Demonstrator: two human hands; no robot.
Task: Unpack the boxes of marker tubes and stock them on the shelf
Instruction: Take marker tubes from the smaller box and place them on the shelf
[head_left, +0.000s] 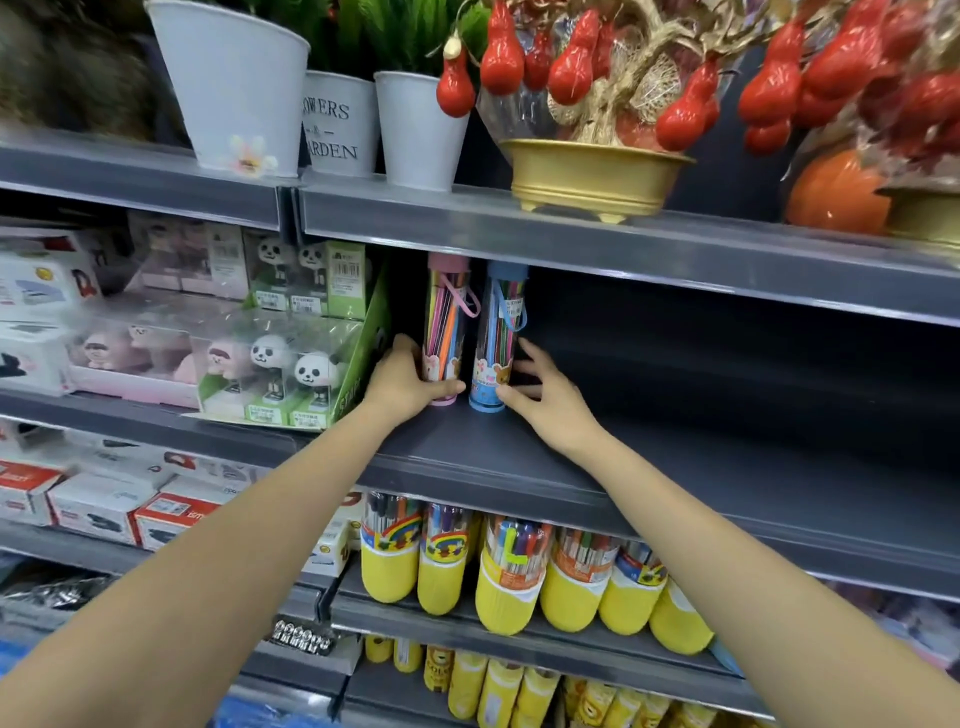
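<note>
A retail shop aisle: grey metal shelving (597, 467) with price-strip edges carries boxed panda figurines (291, 374) bearing barcode labels, boxed staplers (98, 506), rows of yellow-capped marker tubes (511, 577), and, on the top tier, white planter pots (236, 83) and cellophane-wrapped red gourd ornaments (597, 78), all packaged as stock for sale

I see pink marker tube (445, 332): clear glossy plastic, matt pink caps | blue marker tube (496, 338): same clear plastic, blue caps | shelf (675, 457): smooth dark grey, looks like painted metal, satin | yellow tubs (511, 597): matt yellow plastic base | gourds (501, 52): glossy red
</note>
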